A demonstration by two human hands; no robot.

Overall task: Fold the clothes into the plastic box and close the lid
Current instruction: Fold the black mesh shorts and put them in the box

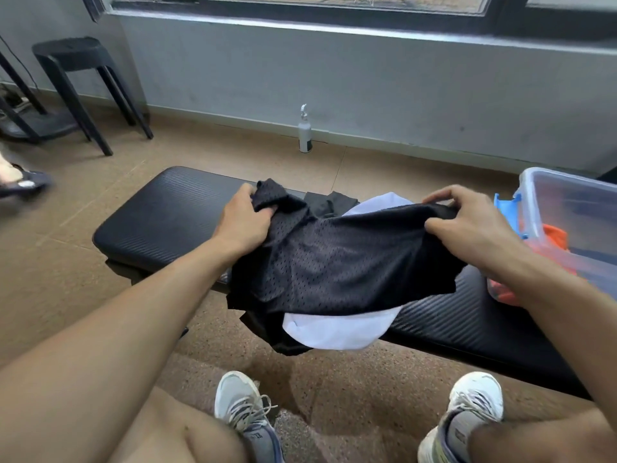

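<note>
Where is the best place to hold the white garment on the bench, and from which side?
Grip the white garment at its near edge, coming from the person's side: that edge hangs free over the bench, while the black mesh garment covers its middle.

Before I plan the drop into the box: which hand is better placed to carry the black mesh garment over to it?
The right hand. It already grips the black mesh garment at the end beside the plastic box, which stands on the bench's right end. The left hand grips the far end.

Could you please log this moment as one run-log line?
left hand: grips black shorts | right hand: grips shorts | box: open, orange cloth inside
</note>
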